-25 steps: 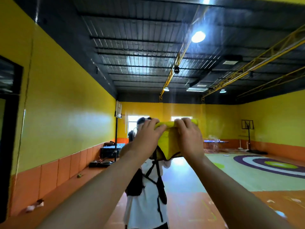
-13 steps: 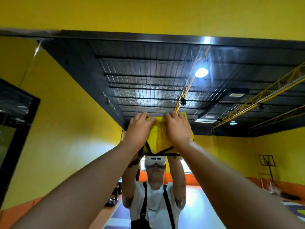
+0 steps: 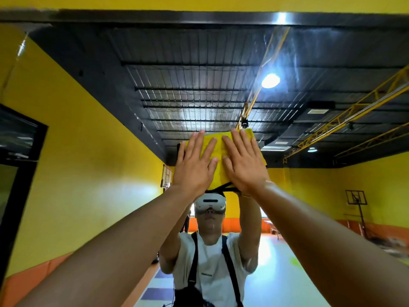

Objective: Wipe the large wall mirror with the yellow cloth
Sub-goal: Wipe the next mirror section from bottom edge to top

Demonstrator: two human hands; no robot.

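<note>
Left hand (image 3: 194,166) and right hand (image 3: 244,165), fingers straight and spread, press side by side on the yellow cloth (image 3: 218,149), covering most of it. The cloth lies flat on the wall mirror (image 3: 199,85), at 12 o'clock from the reflected head. The reflected shirt print (image 3: 207,274) is illegible.

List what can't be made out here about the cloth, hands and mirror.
Head view only.
- yellow cloth: mostly covered by the left hand and right hand, so its full outline is hidden.
- Palms: they face away, so contact with the cloth is unseen.
- mirror: only the top edge shows clearly; the bottom is cut off by the frame.
- Remaining dirt: too faint among reflections to tell.
</note>
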